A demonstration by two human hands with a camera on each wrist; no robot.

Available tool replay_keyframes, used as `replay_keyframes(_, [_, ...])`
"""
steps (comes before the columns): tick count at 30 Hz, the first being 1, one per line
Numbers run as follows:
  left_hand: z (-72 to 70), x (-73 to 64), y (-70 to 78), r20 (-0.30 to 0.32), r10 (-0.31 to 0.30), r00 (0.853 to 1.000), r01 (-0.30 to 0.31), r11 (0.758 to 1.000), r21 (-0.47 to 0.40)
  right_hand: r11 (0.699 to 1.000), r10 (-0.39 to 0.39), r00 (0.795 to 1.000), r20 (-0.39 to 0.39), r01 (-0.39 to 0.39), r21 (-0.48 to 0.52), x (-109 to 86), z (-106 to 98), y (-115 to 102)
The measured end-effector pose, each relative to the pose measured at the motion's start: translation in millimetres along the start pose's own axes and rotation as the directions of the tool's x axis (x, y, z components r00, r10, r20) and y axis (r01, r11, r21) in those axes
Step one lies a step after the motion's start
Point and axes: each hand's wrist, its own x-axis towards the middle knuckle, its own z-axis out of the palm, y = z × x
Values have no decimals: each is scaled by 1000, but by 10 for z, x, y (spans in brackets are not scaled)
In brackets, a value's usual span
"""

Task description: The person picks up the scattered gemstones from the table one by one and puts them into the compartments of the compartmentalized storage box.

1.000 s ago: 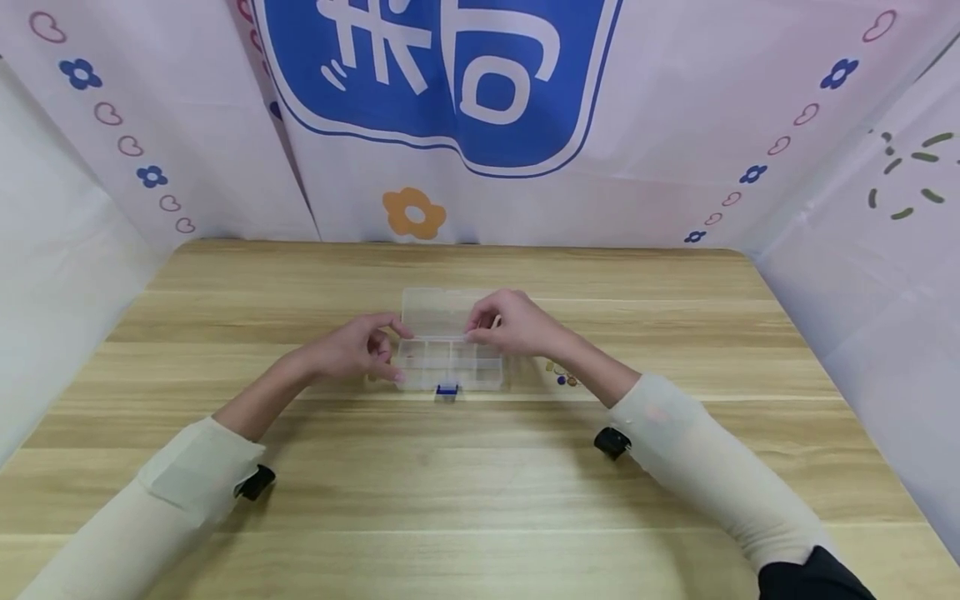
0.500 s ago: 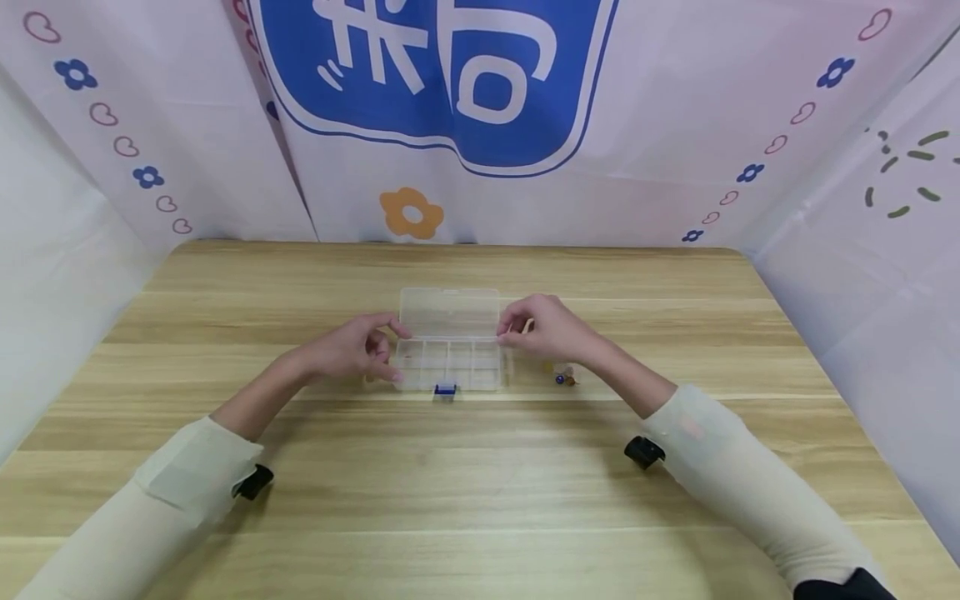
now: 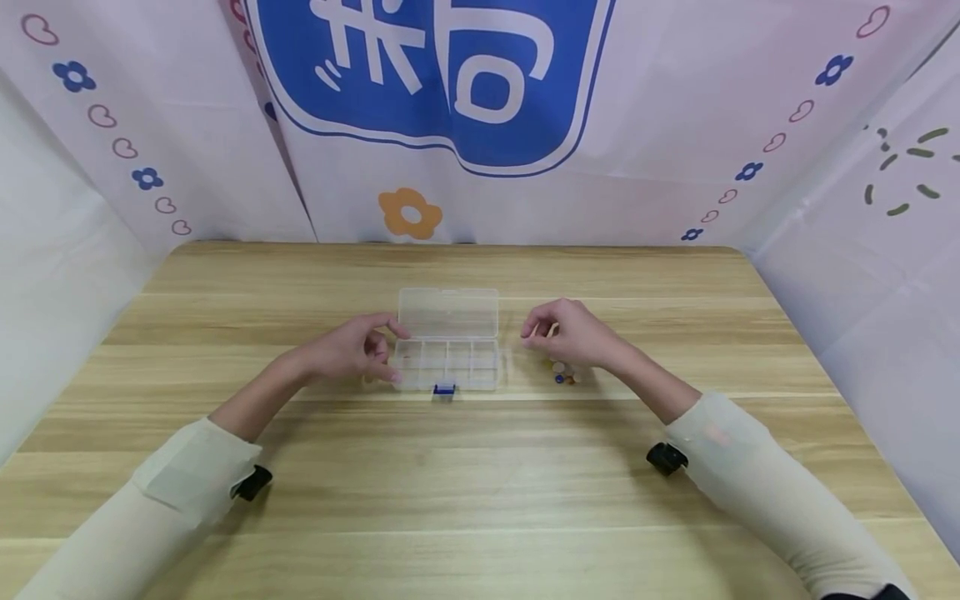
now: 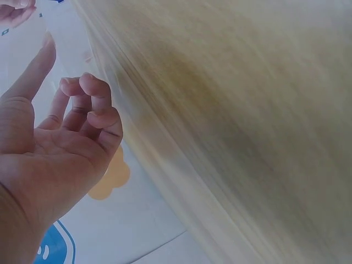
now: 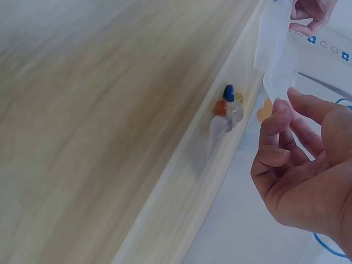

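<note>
Resting at nine o'clock of the clear compartment box [image 3: 459, 364] on the wooden table [image 3: 450, 475], the left hand [image 3: 345, 346] touches its end with thumb and forefinger spread. The right hand [image 3: 570, 333], free and with fingers loosely bent, hovers near three o'clock of the box. Small glossy beads [image 5: 235, 111], blue, orange, yellow and clear, lie at six o'clock from this hand.
</note>
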Motion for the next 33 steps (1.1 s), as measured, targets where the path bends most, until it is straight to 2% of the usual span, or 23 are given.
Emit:
replay_keyframes(17, [10, -2, 9, 1, 6, 1000, -6, 1000, -9, 995, 53, 998, 22, -51, -90, -98, -101, 229])
replay_keyframes(33, [7, -11, 18, -4, -8, 1000, 8, 1000, 0, 990, 111, 991, 71, -103, -99, -109, -110, 259])
